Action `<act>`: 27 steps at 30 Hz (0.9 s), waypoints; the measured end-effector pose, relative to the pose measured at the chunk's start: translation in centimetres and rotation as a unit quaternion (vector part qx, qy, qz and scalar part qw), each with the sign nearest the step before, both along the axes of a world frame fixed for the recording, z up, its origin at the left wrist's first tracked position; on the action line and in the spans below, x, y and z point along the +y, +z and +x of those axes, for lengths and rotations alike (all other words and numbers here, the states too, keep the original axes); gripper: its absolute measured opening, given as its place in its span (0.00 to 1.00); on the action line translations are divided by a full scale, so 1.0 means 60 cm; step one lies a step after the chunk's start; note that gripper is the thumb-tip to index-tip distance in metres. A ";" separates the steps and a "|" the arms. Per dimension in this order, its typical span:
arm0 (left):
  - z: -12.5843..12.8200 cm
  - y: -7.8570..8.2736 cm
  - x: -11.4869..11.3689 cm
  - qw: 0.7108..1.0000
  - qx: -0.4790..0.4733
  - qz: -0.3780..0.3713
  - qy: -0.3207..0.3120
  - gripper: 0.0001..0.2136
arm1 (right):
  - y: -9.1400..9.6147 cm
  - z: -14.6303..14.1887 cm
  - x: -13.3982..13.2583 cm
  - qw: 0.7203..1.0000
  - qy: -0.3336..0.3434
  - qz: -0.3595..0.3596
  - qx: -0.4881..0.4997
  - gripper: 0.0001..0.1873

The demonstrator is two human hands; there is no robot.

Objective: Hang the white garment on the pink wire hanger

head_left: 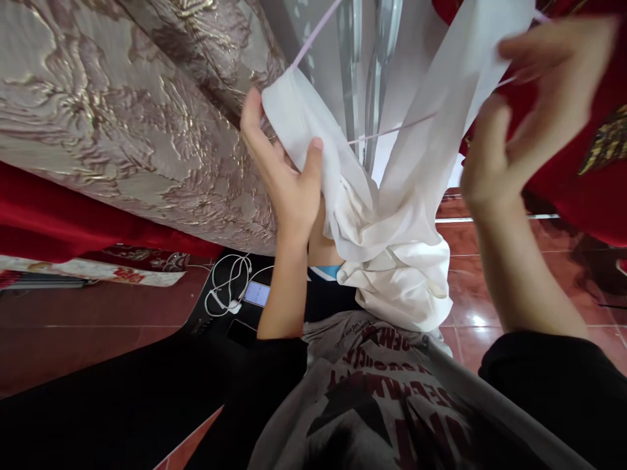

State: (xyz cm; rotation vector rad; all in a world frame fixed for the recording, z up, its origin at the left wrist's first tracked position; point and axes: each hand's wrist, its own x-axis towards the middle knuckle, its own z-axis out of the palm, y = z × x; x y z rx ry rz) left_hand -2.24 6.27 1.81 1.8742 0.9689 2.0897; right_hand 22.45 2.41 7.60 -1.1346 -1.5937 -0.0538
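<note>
A long piece of white fabric (416, 163) runs from the top of the view down into a gathered heap on my lap. My left hand (289, 176) grips one end of it, thumb in front and fingers behind. A thin pale pink cord (318, 32) rises from that end, and a thin strand (392, 130) crosses between the two stretches of cloth. On the right, my right hand (529, 111) is raised beside the upper part of the fabric. It is blurred by motion, with thumb and fingers apart and no cloth clearly in them.
Embossed beige-gold fabric (147, 130) hangs on the left, and red fabric (578, 176) on the right. Grey metal bars (377, 72) stand ahead. Beside my left forearm, a lit phone (257, 294) and white earphones (230, 287) lie on a black surface. The floor has red tiles (470, 287).
</note>
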 end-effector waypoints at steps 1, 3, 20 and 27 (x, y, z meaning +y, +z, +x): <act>0.019 -0.007 -0.006 0.999 -0.036 0.015 0.015 0.27 | -0.017 -0.016 0.002 0.999 0.028 0.030 -0.021 0.17; 0.051 -0.021 -0.014 0.996 -0.078 -0.010 0.036 0.29 | -0.052 -0.046 0.017 0.992 0.089 0.016 -0.090 0.17; 0.037 0.032 -0.104 0.960 -0.149 -0.217 -0.097 0.21 | -0.114 -0.111 0.026 0.992 -0.043 -0.090 -0.074 0.27; -0.024 0.113 -0.069 0.843 -0.235 -0.345 -0.339 0.19 | -0.114 -0.096 0.020 0.993 -0.021 -0.095 -0.072 0.28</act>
